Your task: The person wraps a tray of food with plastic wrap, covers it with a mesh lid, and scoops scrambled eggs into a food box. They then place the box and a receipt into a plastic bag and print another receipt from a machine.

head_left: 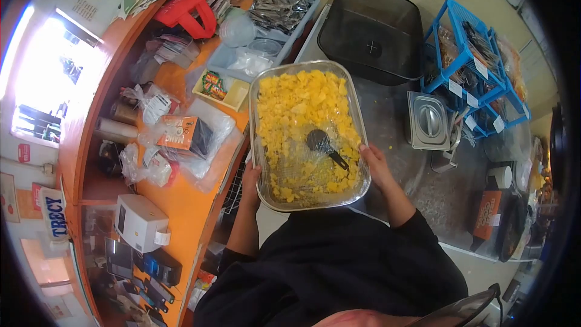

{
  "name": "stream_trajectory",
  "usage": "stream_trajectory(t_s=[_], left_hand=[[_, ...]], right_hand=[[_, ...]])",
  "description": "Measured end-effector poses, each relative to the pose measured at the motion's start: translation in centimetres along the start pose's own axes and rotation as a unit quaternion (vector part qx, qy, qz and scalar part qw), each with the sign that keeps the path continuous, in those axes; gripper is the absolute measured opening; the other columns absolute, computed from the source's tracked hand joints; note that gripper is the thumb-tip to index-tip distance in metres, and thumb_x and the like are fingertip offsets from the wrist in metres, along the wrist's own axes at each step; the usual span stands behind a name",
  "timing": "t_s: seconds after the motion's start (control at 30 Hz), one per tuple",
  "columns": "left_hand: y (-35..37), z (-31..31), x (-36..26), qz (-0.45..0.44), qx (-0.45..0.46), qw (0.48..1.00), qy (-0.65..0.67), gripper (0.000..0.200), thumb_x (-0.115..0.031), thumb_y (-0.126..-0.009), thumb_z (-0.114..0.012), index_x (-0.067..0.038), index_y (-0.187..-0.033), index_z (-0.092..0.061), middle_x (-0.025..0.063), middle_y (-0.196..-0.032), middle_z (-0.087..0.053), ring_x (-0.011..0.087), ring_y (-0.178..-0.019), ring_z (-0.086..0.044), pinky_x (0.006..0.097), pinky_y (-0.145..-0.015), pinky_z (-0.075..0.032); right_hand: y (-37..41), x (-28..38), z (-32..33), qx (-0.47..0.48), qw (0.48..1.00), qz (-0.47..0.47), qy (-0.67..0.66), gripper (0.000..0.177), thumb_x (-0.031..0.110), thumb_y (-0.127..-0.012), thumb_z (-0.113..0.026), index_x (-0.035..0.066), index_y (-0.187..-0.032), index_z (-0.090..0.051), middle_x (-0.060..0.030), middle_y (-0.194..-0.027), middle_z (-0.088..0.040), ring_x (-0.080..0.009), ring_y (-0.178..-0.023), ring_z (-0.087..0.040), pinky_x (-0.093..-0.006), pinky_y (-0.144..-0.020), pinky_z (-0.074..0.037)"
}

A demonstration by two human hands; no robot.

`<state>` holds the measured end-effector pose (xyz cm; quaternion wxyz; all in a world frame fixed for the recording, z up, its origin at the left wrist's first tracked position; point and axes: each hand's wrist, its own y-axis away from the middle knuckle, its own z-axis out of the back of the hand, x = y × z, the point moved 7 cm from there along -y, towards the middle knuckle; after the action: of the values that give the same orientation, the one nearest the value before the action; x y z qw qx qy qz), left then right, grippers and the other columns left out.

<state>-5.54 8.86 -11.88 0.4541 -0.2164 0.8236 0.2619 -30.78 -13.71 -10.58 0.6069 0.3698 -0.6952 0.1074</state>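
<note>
I hold a large metal tray (259, 169) filled with yellow food chunks (302, 100) at chest height. My left hand (251, 177) grips its left near corner. My right hand (374, 160) grips its right near edge. A black scoop (324, 145) lies inside the tray on the food, with its handle pointing toward my right hand. Clear plastic film seems to cover the near part of the tray.
An orange counter (181, 200) on the left carries bags, boxes, a white printer (140, 223) and a bin of cutlery (279, 9). Ahead sits a black tub (372, 33). To the right are a small lidded steel container (428, 120) and blue wire racks (472, 60).
</note>
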Motion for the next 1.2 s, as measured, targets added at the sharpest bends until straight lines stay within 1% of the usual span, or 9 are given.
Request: stream_trajectory(t_s=[0.33,0.5,0.57,0.63,0.73,0.8,1.07,1.17,1.2], left_hand=[[0.3,0.6,0.4,0.028,-0.016,0.995,-0.095,0.049,-0.025,-0.088,-0.051,0.001,-0.129,-0.045,0.0103,-0.117,-0.052,0.0185,-0.101,-0.051,0.0294,-0.087,-0.040],[0.6,0.3,-2.7,-0.076,-0.013,0.909,-0.410,0.033,-0.023,-0.091,-0.049,0.002,-0.112,-0.056,0.0071,-0.097,-0.050,0.0168,-0.091,-0.049,0.0288,-0.082,-0.039],[0.9,-0.3,-3.4,-0.065,-0.022,0.903,-0.424,0.030,-0.022,-0.093,-0.049,0.002,-0.107,-0.058,0.0067,-0.092,-0.047,0.0169,-0.089,-0.047,0.0294,-0.080,-0.038],[1.1,0.0,-3.1,-0.032,-0.048,0.926,-0.373,0.032,-0.023,-0.093,-0.050,0.002,-0.111,-0.057,0.0076,-0.096,-0.048,0.0181,-0.093,-0.048,0.0305,-0.084,-0.038],[1.3,0.0,-2.9,-0.036,-0.068,0.939,-0.336,0.044,-0.030,-0.094,-0.049,0.000,-0.125,-0.050,0.0102,-0.111,-0.050,0.0209,-0.106,-0.047,0.0322,-0.093,-0.036],[1.0,0.7,-1.3,-0.023,-0.048,0.965,-0.256,0.055,-0.039,-0.095,-0.046,-0.002,-0.135,-0.040,0.0119,-0.125,-0.046,0.0229,-0.118,-0.043,0.0333,-0.099,-0.034],[3.6,1.2,5.0,0.143,0.016,0.990,0.015,0.078,-0.061,-0.092,-0.028,-0.002,-0.143,-0.025,0.0139,-0.143,-0.034,0.0265,-0.132,-0.033,0.0386,-0.107,-0.029],[3.3,-0.4,3.3,0.123,0.035,0.990,0.054,0.074,-0.059,-0.095,-0.021,-0.003,-0.142,-0.028,0.0154,-0.142,-0.037,0.0279,-0.130,-0.037,0.0391,-0.107,-0.031],[2.9,-0.3,3.6,0.122,0.042,0.991,0.040,0.078,-0.063,-0.092,-0.022,-0.004,-0.143,-0.026,0.0142,-0.143,-0.036,0.0266,-0.132,-0.035,0.0384,-0.107,-0.030]], right_hand=[[-0.6,-0.9,0.8,-0.004,0.994,-0.026,0.107,0.039,0.031,-0.095,-0.051,-0.004,-0.111,-0.058,-0.0093,-0.098,-0.063,-0.0125,-0.092,-0.057,-0.0275,-0.080,-0.045],[-1.8,7.3,2.2,-0.058,0.853,-0.109,0.508,0.046,0.042,-0.093,-0.050,-0.002,-0.094,-0.065,-0.0230,-0.085,-0.064,-0.0342,-0.085,-0.062,-0.0424,-0.079,-0.047],[-3.5,13.6,1.5,-0.182,0.839,0.134,0.496,0.039,0.036,-0.090,-0.055,-0.001,-0.096,-0.064,-0.0189,-0.088,-0.065,-0.0381,-0.086,-0.061,-0.0459,-0.079,-0.046],[-4.0,19.8,-1.1,-0.260,0.647,0.462,0.548,0.033,0.029,-0.084,-0.061,0.001,-0.099,-0.063,-0.0166,-0.090,-0.066,-0.0344,-0.085,-0.063,-0.0436,-0.074,-0.048],[-8.9,21.6,-1.6,-0.244,0.561,0.416,0.673,0.027,0.023,-0.079,-0.065,0.008,-0.101,-0.064,-0.0144,-0.091,-0.066,-0.0331,-0.085,-0.064,-0.0436,-0.070,-0.049],[-14.7,18.5,2.3,-0.141,0.636,0.214,0.728,0.023,0.022,-0.079,-0.065,0.011,-0.099,-0.064,-0.0135,-0.087,-0.066,-0.0334,-0.083,-0.063,-0.0433,-0.071,-0.049],[-9.7,29.6,2.2,-0.330,0.658,0.313,0.600,0.017,0.022,-0.082,-0.064,0.009,-0.094,-0.064,-0.0120,-0.086,-0.067,-0.0287,-0.079,-0.065,-0.0397,-0.068,-0.048],[-8.2,29.9,4.6,-0.236,0.919,0.289,0.129,0.012,0.018,-0.088,-0.064,0.007,-0.093,-0.063,0.0003,-0.085,-0.065,-0.0151,-0.079,-0.062,-0.0287,-0.066,-0.045],[-7.7,29.3,4.5,-0.219,0.932,0.285,0.046,0.012,0.019,-0.088,-0.064,0.009,-0.095,-0.063,0.0001,-0.088,-0.065,-0.0152,-0.082,-0.061,-0.0281,-0.066,-0.045]])
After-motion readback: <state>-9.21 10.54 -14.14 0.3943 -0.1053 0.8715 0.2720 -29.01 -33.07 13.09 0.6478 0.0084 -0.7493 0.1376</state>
